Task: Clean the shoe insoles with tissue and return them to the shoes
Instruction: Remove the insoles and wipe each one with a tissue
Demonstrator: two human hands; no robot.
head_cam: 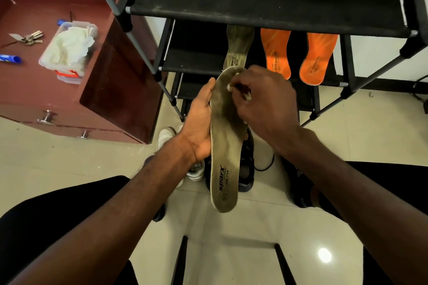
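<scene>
Hands on insole; tissue-filled tub

A home: black shoe rack; red-brown drawer cabinet; keys; tiled floor.

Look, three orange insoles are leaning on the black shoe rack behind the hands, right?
Not quite. The head view shows two orange insoles leaning on the black shoe rack behind the hands, not three. The third insole there is a grey one.
</scene>
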